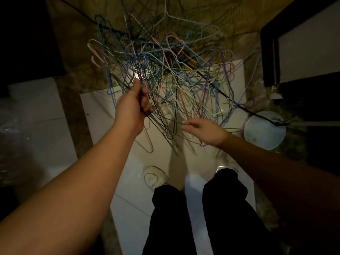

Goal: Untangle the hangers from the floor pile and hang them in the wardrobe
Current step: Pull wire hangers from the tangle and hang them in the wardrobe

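The tiled floor (127, 208) is the largest thing here, pale and glossy, and the person stands on it in black trousers (202, 218), looking down. At about 12 o'clock from the feet lies the tangled pile of wire hangers (174, 70), many colours crossed through each other; part of it rests on a brownish carpet (77, 34) and part on the tiles. At 2 o'clock stands a dark furniture frame (268, 52), perhaps the wardrobe, but I cannot tell. A thin black cable (239, 105) runs across the pile toward a round white object (265, 129) at 3 o'clock.

The step in hand, as I judge it, is the untangling. The left hand (134, 105) is closed around a bundle of several hangers (160, 122) and lifts them at 11 o'clock; their lower ends point down toward the feet. The right hand (206, 131) is at 1 o'clock with thumb and fingers close together, touching or almost touching one wire; whether it really pinches it, I cannot tell. No hanger is in a wardrobe yet.

The next move, I think, calls for pulling one hanger out slowly along its own line, because the hooks catch easily on neighbours and on the cable.

For room: the tiles between the feet and the pile are open, except one loose hanger (145, 142) at 11 o'clock and another loose hanger (152, 177) just beside the left foot. The right side is narrower because of the frame and the round object.
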Motion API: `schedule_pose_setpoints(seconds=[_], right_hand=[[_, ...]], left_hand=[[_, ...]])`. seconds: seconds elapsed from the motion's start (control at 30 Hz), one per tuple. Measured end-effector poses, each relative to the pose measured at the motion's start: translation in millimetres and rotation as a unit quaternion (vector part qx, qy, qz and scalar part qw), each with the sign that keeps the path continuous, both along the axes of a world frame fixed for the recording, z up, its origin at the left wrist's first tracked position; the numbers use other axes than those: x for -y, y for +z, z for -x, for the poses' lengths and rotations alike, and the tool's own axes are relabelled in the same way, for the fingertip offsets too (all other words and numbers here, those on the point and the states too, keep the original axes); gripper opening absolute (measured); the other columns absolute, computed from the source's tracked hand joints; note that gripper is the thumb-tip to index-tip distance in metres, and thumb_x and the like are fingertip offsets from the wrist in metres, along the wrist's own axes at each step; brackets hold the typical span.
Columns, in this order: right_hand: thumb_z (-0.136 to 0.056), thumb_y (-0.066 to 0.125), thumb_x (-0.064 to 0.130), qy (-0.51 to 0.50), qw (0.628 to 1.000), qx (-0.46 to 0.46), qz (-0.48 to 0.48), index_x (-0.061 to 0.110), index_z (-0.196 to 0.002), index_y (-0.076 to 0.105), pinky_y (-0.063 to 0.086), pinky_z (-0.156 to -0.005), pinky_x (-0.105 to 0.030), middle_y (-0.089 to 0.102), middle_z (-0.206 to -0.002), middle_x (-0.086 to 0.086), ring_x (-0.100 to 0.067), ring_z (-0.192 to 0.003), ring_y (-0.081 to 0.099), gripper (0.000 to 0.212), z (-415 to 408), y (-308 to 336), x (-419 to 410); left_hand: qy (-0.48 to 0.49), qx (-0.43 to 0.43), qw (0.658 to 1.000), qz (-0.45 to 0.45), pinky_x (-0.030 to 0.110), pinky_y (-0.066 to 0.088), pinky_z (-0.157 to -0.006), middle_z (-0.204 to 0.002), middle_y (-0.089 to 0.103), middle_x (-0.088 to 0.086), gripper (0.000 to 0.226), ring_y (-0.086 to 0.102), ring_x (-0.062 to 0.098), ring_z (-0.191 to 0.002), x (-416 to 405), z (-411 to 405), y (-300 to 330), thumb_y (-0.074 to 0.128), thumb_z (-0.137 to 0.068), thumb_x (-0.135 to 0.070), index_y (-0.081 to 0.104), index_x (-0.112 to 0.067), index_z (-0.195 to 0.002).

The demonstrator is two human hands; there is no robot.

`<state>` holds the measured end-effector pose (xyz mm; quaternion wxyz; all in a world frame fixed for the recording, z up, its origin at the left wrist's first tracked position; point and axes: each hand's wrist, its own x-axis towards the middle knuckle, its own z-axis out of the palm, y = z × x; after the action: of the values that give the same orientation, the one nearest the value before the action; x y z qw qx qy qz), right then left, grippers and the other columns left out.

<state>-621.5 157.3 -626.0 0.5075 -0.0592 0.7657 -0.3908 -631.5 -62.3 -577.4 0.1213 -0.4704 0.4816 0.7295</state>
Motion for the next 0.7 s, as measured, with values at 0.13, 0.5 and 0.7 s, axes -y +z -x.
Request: schedule_pose_setpoints(seconds=[0.13,0.5,0.7], right_hand=[[-0.099,0.053,0.032,-0.030,0.999,-0.038,0.003,0.027,-0.104,0.066,0.036,-0.068,-0.006,0.058,-0.084,0.022,0.013,-0.077,0.054,0.016,18,31,-4],[-0.100,0.048,0.035,-0.184,0.970,-0.137,0.081,0.033,-0.085,0.059,0.039,-0.060,-0.021,0.052,-0.068,0.011,-0.004,-0.062,0.047,0.019,73,105,32],[-0.097,0.055,0.034,-0.210,0.968,-0.116,0.080,0.029,-0.089,0.067,0.039,-0.058,-0.023,0.062,-0.069,0.009,-0.004,-0.058,0.050,0.016,104,106,55]], left_hand=[[0.003,0.001,0.999,0.042,0.028,0.051,-0.057,-0.053,0.048,-0.002,0.037,0.050,0.013,-0.048,6,-1,18,0.048,-0.101,-0.038,0.055,-0.014,-0.075],[-0.084,-0.047,0.995,-0.026,0.049,0.049,-0.094,-0.099,0.075,0.011,0.051,0.070,0.026,-0.077,-17,-3,55,0.028,-0.101,-0.052,0.060,-0.013,-0.091],[-0.087,-0.052,0.995,-0.011,0.044,0.049,-0.098,-0.077,0.072,0.005,0.034,0.070,0.023,-0.083,-19,-6,65,0.052,-0.093,-0.042,0.060,-0.012,-0.078]])
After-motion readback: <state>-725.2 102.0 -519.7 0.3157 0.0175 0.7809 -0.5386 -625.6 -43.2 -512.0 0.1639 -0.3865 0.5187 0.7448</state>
